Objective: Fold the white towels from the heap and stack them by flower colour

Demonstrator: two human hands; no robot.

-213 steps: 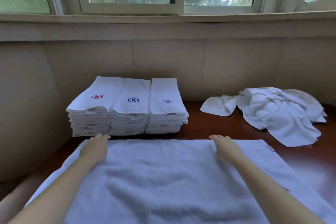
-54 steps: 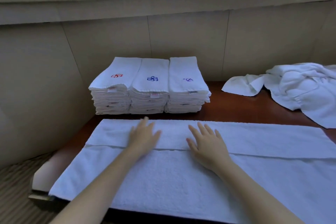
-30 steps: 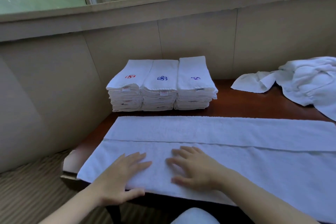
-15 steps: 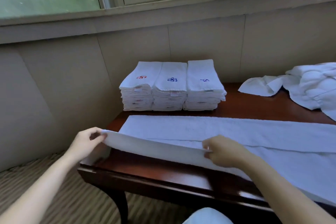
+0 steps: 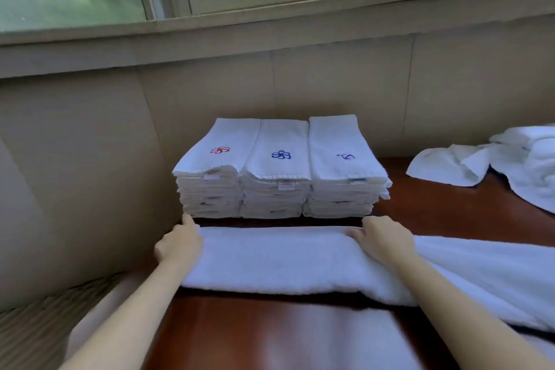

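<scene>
**Closing the long fold on the towel**

I am partway through folding one towel point(image 5: 285, 258), which lies as a long band across the middle of the frame on the brown table point(image 5: 270, 336), just in front of the three stacks. My judgement is that this is the lengthwise fold: the near edge is laid over to the far edge at the left end, while the part running off toward the lower right looks looser and not yet squared.

My left hand point(image 5: 180, 245) grips the towel's left end, fingers curled round the corner, one fingertip touching the foot of the red-flower stack point(image 5: 210, 171). My right hand point(image 5: 381, 237) pinches the far edge at centre frame, knuckles up, fingers tucked over the hem. Both forearms reach in from the bottom of the frame.

Next I should flatten this band, then fold it crosswise until the flower shows, since I cannot see its colour now. Behind stand the blue-flower stack point(image 5: 277, 171) and a third stack point(image 5: 342, 171) with a partly visible blue mark. The heap point(image 5: 516, 165) waits at the right edge.
</scene>
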